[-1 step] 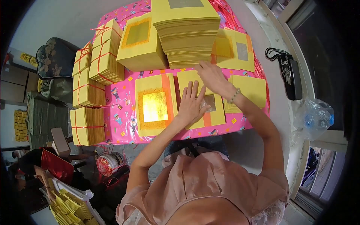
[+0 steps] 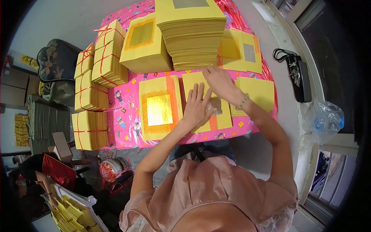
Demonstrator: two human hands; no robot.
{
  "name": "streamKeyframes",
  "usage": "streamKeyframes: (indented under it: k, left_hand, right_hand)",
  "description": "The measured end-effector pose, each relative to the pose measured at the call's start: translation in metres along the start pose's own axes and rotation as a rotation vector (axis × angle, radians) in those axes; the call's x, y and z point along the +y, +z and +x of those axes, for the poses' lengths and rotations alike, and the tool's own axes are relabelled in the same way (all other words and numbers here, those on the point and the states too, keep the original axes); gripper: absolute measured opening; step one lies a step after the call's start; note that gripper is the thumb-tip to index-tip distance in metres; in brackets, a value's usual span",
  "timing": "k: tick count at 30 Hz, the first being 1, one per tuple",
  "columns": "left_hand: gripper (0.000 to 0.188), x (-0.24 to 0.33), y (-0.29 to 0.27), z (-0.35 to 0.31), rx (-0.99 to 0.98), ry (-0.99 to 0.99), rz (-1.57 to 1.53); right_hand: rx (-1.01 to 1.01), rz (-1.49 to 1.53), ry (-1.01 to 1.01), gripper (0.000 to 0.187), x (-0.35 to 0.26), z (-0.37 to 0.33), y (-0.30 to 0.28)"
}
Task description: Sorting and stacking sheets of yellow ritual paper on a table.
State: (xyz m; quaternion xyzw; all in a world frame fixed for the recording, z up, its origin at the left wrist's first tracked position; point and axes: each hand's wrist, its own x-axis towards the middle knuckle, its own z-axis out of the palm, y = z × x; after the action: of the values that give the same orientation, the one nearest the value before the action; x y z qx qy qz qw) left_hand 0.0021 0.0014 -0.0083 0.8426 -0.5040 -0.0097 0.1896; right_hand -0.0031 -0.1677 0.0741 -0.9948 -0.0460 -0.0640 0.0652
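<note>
Lying on the pink-covered desk (image 2: 131,83): yellow paper (image 2: 226,116), silver-grey patch (image 2: 216,106), partly beneath the left hand (image 2: 196,111), fingers flat and slightly spread. Right hand (image 2: 222,83): fingers curled near the paper's upper edge; whether they pinch it, cannot be told.

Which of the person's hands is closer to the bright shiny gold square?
Left. The left hand rests on yellow paper, just right of the gold square; the right hand is farther right, near the tall stack.
</note>
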Motion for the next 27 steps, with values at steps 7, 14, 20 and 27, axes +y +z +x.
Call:
streamKeyframes:
  k: [7,14,20,27]
  left_hand:
    - [0.083,-0.001,0.005,-0.001,0.0,0.017,0.006]
    - [0.084,-0.001,0.01,-0.003,-0.02,0.015,0.021]
    - [0.084,-0.008,0.009,-0.001,-0.013,0.039,0.001]
    - [0.099,0.007,-0.002,-0.014,-0.063,-0.023,0.157]
  right_hand:
    - [-0.385,0.038,0.18,0.031,-0.005,-0.033,0.016]
    - [-0.485,0.161,0.216,0.037,-0.003,-0.033,0.015]
    - [-0.556,0.203,0.162,0.035,0.008,-0.029,0.016]
    - [-0.539,0.165,0.144,0.037,0.022,-0.028,0.036]
